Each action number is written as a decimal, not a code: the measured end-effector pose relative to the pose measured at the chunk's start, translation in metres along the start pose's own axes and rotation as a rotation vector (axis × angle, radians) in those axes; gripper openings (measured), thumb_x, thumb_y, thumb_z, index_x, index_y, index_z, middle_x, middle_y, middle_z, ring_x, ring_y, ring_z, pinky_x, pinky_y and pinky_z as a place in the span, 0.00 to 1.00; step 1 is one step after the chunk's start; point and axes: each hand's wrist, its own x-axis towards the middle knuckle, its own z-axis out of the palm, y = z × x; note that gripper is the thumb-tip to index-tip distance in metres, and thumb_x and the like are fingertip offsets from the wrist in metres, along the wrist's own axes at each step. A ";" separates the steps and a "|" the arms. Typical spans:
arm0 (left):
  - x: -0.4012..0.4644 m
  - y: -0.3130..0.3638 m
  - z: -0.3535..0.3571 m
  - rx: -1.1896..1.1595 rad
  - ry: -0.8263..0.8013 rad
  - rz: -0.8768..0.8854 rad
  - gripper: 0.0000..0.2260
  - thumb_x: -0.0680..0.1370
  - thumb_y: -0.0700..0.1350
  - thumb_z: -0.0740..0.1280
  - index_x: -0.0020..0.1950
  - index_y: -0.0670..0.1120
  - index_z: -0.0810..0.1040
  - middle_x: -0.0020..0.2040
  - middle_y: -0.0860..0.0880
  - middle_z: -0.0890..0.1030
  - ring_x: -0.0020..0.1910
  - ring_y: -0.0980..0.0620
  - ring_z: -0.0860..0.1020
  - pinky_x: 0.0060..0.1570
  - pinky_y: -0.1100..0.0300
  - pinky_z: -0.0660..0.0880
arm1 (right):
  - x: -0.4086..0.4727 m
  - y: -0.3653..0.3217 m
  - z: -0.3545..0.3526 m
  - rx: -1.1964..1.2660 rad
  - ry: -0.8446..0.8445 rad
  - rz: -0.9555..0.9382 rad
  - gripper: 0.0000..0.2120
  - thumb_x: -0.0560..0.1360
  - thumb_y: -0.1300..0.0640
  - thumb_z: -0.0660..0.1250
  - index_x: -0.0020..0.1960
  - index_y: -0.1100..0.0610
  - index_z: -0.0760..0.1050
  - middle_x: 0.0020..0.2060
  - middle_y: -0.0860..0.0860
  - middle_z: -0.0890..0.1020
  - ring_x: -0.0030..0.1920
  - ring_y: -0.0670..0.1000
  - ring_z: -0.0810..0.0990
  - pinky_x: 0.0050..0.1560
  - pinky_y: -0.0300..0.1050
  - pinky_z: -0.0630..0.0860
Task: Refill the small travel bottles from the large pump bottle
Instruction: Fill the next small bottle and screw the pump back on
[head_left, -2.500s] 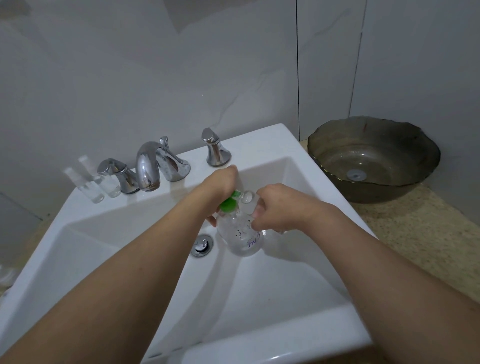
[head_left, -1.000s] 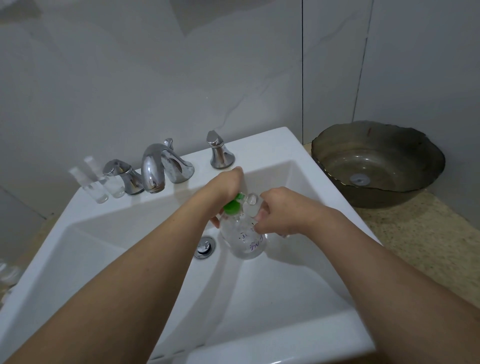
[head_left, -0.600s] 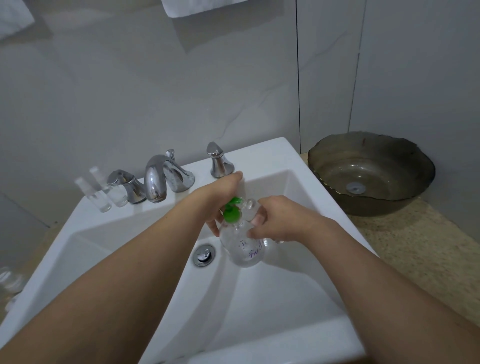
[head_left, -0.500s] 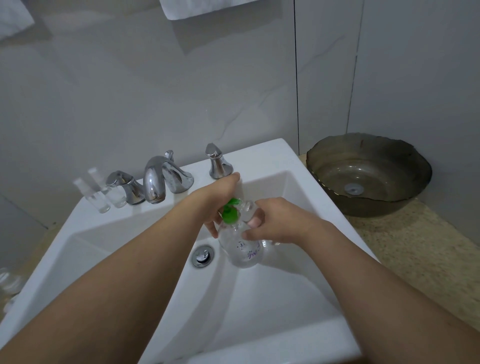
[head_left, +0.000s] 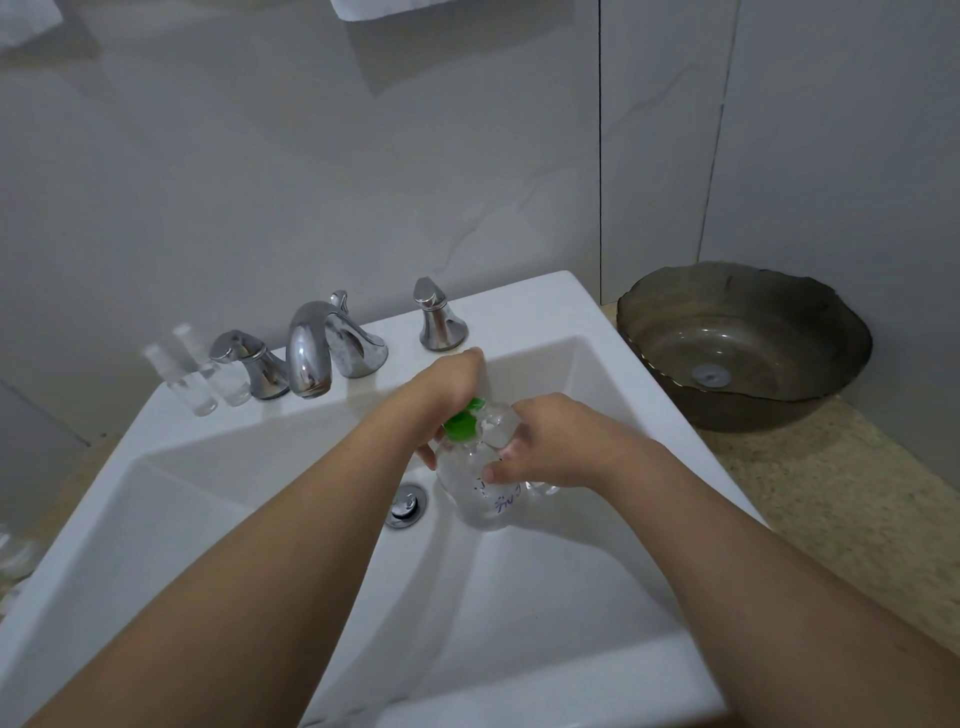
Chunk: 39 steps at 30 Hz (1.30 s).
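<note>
Little had moved between the hands since the earlier frames: both stayed locked over the basin while the head view tipped upward, bringing a white towel edge (head_left: 410, 8) into sight on the wall. Left hand (head_left: 449, 387) had its fingers curled down over the green pump head (head_left: 462, 423) of the large clear plastic pump bottle (head_left: 480, 493), apparently pressing it. Right hand (head_left: 550, 441) gripped a small clear travel bottle (head_left: 498, 418) tight against the pump's outlet, thumb and fingers wrapped round it, and seemed to steady the big bottle too. That unchanged pose suggested filling was under way rather than finished; how full the little bottle was could not be told.

Beyond them the white ceramic sink (head_left: 545, 312) held the pump bottle above its chrome drain plug (head_left: 407, 505). On the rim, left of the chrome tap (head_left: 311, 353), two more small clear spray bottles (head_left: 200, 374) stood untouched, probably waiting their turn. On the speckled worktop (head_left: 857, 493) to the right sat a smoky glass bowl (head_left: 743, 343).
</note>
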 end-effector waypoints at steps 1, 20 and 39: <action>0.000 -0.001 0.001 -0.004 0.021 0.010 0.24 0.80 0.60 0.49 0.51 0.44 0.75 0.51 0.38 0.83 0.49 0.36 0.82 0.52 0.34 0.79 | 0.001 0.001 0.001 -0.016 -0.009 -0.005 0.17 0.62 0.39 0.76 0.39 0.49 0.75 0.37 0.44 0.81 0.37 0.44 0.80 0.42 0.45 0.79; 0.002 0.005 -0.011 -0.030 -0.136 -0.066 0.33 0.80 0.69 0.51 0.66 0.43 0.74 0.60 0.38 0.80 0.59 0.32 0.78 0.60 0.28 0.72 | 0.000 -0.001 -0.003 -0.005 0.034 -0.044 0.14 0.62 0.41 0.75 0.37 0.48 0.75 0.34 0.43 0.80 0.34 0.41 0.79 0.36 0.41 0.77; 0.002 -0.002 0.004 -0.015 0.054 0.040 0.22 0.80 0.57 0.49 0.52 0.44 0.76 0.50 0.38 0.83 0.47 0.37 0.82 0.47 0.36 0.80 | 0.003 0.001 0.000 -0.074 -0.003 -0.038 0.17 0.61 0.40 0.76 0.36 0.49 0.74 0.35 0.45 0.81 0.35 0.43 0.79 0.38 0.42 0.77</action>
